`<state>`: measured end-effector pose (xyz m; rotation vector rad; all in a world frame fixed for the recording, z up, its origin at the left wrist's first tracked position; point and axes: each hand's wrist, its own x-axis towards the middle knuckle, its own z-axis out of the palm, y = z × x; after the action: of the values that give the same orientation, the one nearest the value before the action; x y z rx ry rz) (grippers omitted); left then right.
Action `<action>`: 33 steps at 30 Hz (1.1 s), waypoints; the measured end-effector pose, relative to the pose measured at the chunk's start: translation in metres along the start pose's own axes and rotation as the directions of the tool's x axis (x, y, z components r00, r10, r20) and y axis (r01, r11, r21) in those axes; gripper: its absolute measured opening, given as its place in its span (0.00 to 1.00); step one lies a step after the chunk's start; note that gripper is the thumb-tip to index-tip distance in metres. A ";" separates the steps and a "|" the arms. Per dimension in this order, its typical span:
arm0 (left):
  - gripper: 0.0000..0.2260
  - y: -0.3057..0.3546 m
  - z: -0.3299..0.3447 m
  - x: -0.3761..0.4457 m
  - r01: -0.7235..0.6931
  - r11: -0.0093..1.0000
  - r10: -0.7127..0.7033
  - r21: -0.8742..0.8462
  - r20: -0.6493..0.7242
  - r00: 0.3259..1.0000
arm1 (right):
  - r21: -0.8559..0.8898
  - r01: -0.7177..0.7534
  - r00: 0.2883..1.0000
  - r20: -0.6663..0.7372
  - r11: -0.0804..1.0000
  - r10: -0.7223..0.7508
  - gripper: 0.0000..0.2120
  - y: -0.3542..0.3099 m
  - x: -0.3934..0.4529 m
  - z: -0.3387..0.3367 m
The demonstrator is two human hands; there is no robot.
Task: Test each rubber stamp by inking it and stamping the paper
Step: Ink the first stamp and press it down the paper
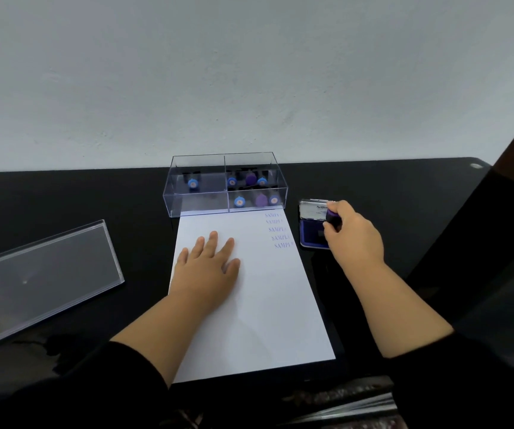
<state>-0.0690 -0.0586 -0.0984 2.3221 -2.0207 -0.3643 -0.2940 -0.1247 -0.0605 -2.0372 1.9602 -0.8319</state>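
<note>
1. The left hand (207, 267) lies flat on the white paper (261, 311), fingers straight and slightly spread, pressing the sheet's left half down; it grasps nothing.
2. The right hand (353, 235) grips a purple-topped rubber stamp (332, 218) with curled fingers and thumb, holding it over the blue ink pad (311, 235).
3. Whether the stamp face touches the pad's surface cannot be told, as the hand covers it.
4. The ink pad sits open on the black worktop (94, 196), just beside the paper's right edge near its far corner, its lid (313, 209) tipped back on the far side.
5. The paper runs lengthwise from the worktop's near edge toward the back, and its far right corner bears a column of five blue "SAMPLE" prints (278, 230).
6. A clear divided box (225, 184) stands at the paper's far edge, toward the back of the worktop.
7. Its left compartment holds one blue-topped stamp (192, 183); the right compartment holds several more stamps (258, 190) with blue and purple tops.
8. A clear box lid (37, 278) lies flat near the worktop's left edge, well apart from the paper.
</note>
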 end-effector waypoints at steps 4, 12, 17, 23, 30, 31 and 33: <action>0.23 0.000 0.000 -0.001 -0.005 1.000 0.004 -0.007 -0.012 1.000 | 0.055 -0.010 1.000 -0.015 0.998 0.011 0.16 0.002 0.000 0.001; 0.23 -0.001 0.001 0.000 0.004 0.999 -0.005 -0.033 -0.021 1.000 | 0.292 0.097 0.995 -0.024 0.952 -0.094 0.16 -0.017 -0.022 0.017; 0.23 -0.001 0.001 0.000 0.008 0.999 -0.009 -0.037 -0.025 1.000 | 0.330 0.179 0.982 -0.009 0.927 -0.187 0.18 -0.018 -0.031 0.029; 0.23 0.000 0.001 0.001 0.011 0.999 -0.012 -0.047 -0.037 0.999 | 0.299 0.225 0.971 0.004 0.928 -0.237 0.18 -0.018 -0.031 0.032; 0.23 -0.002 0.003 0.003 0.009 0.999 -0.011 -0.037 -0.036 0.999 | 0.279 0.254 0.964 0.008 0.926 -0.266 0.18 -0.017 -0.027 0.038; 0.23 -0.002 0.003 0.002 0.009 0.999 -0.010 -0.036 -0.034 0.999 | 0.270 0.255 0.963 0.013 0.929 -0.268 0.18 -0.017 -0.027 0.038; 0.23 -0.002 0.003 0.002 0.006 0.999 -0.008 -0.032 -0.033 0.999 | 0.247 0.263 0.961 0.020 0.933 -0.276 0.18 -0.018 -0.028 0.039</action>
<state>-0.0676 -0.0602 -0.1015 2.3015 -1.9774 -0.3531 -0.2574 -0.1056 -0.0908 -2.1805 1.4842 -1.0048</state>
